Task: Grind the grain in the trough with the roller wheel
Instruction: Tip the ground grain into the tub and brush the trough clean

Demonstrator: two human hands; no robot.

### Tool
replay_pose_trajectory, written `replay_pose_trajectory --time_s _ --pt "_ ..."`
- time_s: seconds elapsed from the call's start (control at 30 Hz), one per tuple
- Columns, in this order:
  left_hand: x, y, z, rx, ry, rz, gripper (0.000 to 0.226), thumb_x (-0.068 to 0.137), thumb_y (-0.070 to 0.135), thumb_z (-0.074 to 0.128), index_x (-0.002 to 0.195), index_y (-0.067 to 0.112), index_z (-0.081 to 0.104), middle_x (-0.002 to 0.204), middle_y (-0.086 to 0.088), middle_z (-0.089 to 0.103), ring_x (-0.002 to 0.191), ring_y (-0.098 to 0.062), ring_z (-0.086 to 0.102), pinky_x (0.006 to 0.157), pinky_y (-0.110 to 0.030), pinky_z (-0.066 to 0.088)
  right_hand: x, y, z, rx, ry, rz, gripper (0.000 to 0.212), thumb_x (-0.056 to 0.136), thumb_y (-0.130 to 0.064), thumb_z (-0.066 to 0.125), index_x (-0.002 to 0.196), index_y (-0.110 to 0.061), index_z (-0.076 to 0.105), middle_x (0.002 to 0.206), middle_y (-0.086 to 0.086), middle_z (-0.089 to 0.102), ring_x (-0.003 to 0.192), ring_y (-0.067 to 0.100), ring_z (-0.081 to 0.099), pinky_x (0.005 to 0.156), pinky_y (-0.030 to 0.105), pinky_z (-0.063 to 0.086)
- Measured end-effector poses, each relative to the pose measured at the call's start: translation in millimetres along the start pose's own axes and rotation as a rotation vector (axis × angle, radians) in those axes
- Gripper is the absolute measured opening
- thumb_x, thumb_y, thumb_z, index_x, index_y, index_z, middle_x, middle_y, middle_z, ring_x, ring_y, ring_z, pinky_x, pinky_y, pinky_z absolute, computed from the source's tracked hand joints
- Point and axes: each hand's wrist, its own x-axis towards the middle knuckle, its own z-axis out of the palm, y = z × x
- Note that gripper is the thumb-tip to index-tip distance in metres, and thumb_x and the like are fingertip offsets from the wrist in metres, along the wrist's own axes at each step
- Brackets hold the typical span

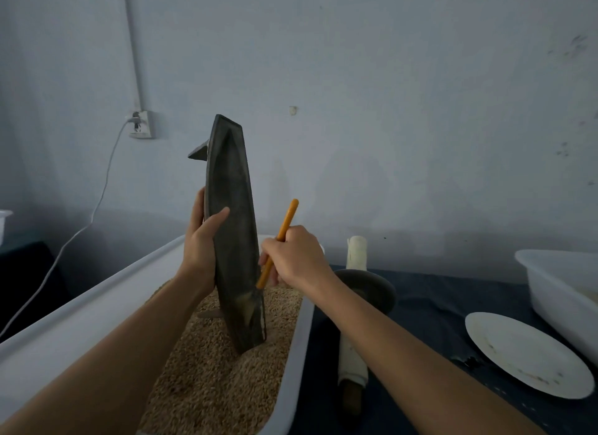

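Left hand (202, 240) gripping dark boat-shaped trough (231, 227) upright, its tip sunk in tan grain (207, 379) filling white tub (64, 334), right hand (296, 256) pinching orange stick (279, 243), roller wheel (364, 292) lying beside on dark cloth (420, 305)

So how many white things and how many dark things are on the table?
White: 4 - grain tub, plate, basin, small tub at the left edge
Dark: 2 - trough, roller wheel
Total: 6
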Motion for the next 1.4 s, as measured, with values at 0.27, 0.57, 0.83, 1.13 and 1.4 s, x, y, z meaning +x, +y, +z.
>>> replay_pose_trajectory --time_s 0.27,0.57,0.83,1.13,1.4 --pt "-2.6 0.1 4.1 0.022 -0.031 -0.003 0.046 0.093 0.021 0.051 0.136 0.034 0.041 0.129 0.001 0.052 0.109 -0.021 0.055 0.075 -0.032 0.052 -7.6 -0.5 -6.2 0.205 0.14 -0.21 0.026 0.099 -0.017 0.049 0.081 -0.005 0.064 0.064 0.011 0.063 0.052 0.013 0.06 0.057 0.022 0.053" --pt "2.6 1.3 -1.8 -0.019 -0.006 0.014 0.042 0.092 0.016 0.052 0.129 0.035 0.048 0.121 0.001 0.058 0.103 -0.023 0.059 0.072 -0.035 0.054 -22.5 19.8 -11.7 0.419 0.22 -0.161 0.034 0.097 -0.008 0.046 0.069 0.0 0.063 0.046 0.002 0.055 0.037 0.01 0.051 0.042 0.018 0.044" --pt "6.5 4.5 -7.5 -0.026 0.037 0.056 0.045 0.091 0.018 0.054 0.13 0.038 0.047 0.113 0.01 0.06 0.097 -0.015 0.061 0.064 -0.028 0.055 -35.1 28.6 -6.6 0.394 0.187 -0.073 0.034 0.097 -0.008 0.044 0.072 0.005 0.061 0.042 0.001 0.051 0.032 0.01 0.046 0.036 0.018 0.039" --pt "10.0 3.3 -12.6 -0.064 0.082 0.05 0.046 0.091 0.018 0.054 0.132 0.036 0.045 0.116 0.006 0.058 0.101 -0.021 0.058 0.067 -0.033 0.054 -44.8 34.3 -7.5 0.425 0.217 -0.113 0.035 0.097 -0.006 0.044 0.068 0.004 0.061 0.04 0.001 0.049 0.032 0.009 0.044 0.037 0.016 0.036" --pt "11.8 5.8 -16.1 -0.083 0.145 0.044 0.048 0.09 0.017 0.055 0.135 0.029 0.043 0.125 -0.002 0.055 0.106 -0.026 0.057 0.076 -0.04 0.054 -42.1 37.1 -7.5 0.468 0.259 -0.055 0.03 0.096 -0.004 0.046 0.073 0.004 0.063 0.046 0.008 0.054 0.037 0.012 0.049 0.04 0.022 0.042"
